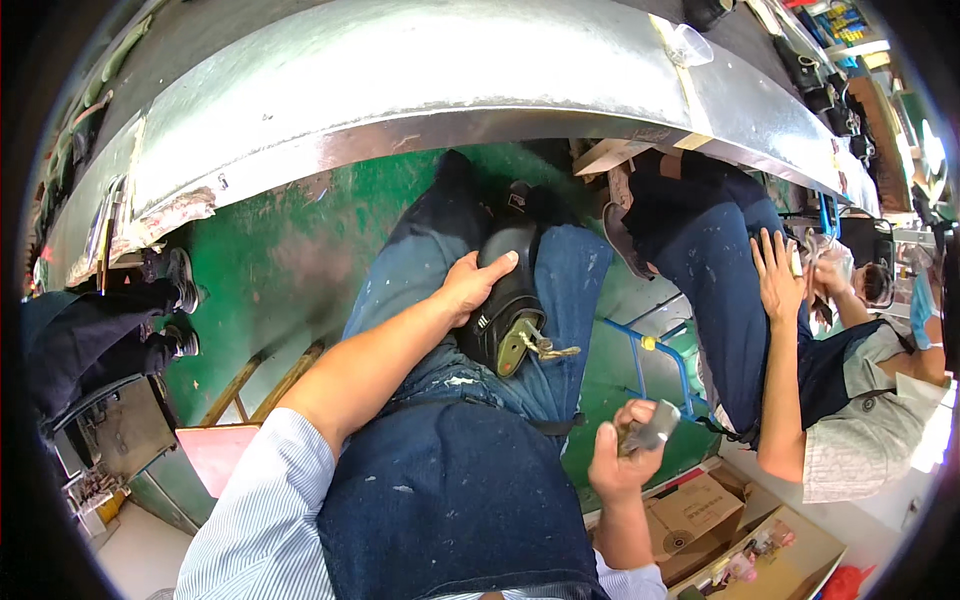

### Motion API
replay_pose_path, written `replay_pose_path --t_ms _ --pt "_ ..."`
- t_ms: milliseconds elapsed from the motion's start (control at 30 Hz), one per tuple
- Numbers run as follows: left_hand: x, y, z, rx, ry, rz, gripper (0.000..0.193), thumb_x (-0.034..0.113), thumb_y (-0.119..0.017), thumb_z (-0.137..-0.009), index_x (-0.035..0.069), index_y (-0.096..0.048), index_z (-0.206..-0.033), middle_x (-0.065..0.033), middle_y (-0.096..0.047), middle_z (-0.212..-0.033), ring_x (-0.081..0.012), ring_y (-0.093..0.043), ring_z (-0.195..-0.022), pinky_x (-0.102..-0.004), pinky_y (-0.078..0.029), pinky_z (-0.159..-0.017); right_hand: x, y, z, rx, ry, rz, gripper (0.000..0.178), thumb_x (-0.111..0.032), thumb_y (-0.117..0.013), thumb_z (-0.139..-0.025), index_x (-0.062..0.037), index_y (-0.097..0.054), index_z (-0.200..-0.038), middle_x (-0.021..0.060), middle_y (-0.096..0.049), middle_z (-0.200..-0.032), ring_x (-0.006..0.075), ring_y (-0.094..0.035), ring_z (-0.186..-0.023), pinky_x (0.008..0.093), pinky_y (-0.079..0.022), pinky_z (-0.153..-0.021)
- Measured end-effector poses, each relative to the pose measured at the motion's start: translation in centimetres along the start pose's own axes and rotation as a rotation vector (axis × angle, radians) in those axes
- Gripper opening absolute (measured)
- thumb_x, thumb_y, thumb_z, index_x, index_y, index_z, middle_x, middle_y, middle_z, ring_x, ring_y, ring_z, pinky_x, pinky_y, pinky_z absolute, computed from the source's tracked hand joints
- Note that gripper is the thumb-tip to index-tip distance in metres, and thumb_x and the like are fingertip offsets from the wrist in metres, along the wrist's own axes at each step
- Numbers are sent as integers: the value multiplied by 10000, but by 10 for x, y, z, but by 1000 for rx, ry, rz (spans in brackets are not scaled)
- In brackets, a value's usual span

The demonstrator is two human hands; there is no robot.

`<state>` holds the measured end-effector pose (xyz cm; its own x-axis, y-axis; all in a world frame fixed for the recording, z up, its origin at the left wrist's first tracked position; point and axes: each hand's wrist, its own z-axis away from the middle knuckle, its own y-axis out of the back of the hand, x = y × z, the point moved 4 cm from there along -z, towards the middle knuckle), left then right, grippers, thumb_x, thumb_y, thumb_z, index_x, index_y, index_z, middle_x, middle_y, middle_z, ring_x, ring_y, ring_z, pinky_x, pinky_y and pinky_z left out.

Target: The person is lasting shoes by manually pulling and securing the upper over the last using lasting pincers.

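A black leather shoe [508, 258] lies lengthwise across my thighs, its toe end pointing away from me. Inside its opening sits a green shoe last [514, 345] with a loop of pale cord [545, 346] tied to it. My left hand [476, 286] is wrapped round the shoe from the left, thumb across the top. Raised to the right of my lap, my right hand [622, 455] is closed round a hammer whose metal head [655, 428] shows above the fingers; most of its handle is hidden. Hammer and shoe are apart. A dark blue apron [450, 490] covers my lap.
A metal-topped workbench [400, 65] curves across in front of me. Close on the right sits a co-worker [800, 380], beside a blue metal stool frame [640, 345]. Cardboard boxes [695, 515] stand at the lower right; a wooden-legged stool [225, 450] is at my left.
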<state>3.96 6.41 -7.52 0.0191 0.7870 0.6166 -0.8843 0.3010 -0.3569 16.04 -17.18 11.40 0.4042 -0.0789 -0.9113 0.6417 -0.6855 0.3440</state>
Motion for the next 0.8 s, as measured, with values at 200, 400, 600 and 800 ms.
replay_pose_path --t_ms 200,400,600,800 --pt "-7 0 -4 60 -52 -114 532 396 -747 -855 -9 -593 -1164 -130 -682 -1024 -214 -663 -861 -369 -543 -785 43 -69 -35 -467 307 711 290 11 -651 -731 7 -523 -992 194 -569 -896 390 -562 -770 449 -482 -706" --pt "5 2 5 9 -20 -19 549 394 -734 -870 -26 -583 -1191 -160 -678 -1059 -233 -674 -891 -373 -548 -796 36 -67 -36 -232 378 631 224 -10 -614 -815 13 -503 -1009 233 -561 -948 396 -587 -821 453 -488 -722" --pt "4 -3 14 -361 287 345 505 492 -459 -1005 52 -650 -1163 -144 -702 -1078 -272 -686 -958 -473 -564 -849 68 -74 -38 -228 -174 229 186 -49 -596 -884 -7 -529 -1052 122 -637 -981 237 -630 -884 352 -497 -803" --pt "35 -32 43 -593 376 648 570 531 -358 -1019 71 -619 -1234 -164 -684 -1126 -300 -667 -990 -464 -552 -880 80 -111 -65 -265 -265 -180 162 -81 -616 -895 -3 -515 -995 152 -650 -1169 232 -623 -1032 358 -478 -909"
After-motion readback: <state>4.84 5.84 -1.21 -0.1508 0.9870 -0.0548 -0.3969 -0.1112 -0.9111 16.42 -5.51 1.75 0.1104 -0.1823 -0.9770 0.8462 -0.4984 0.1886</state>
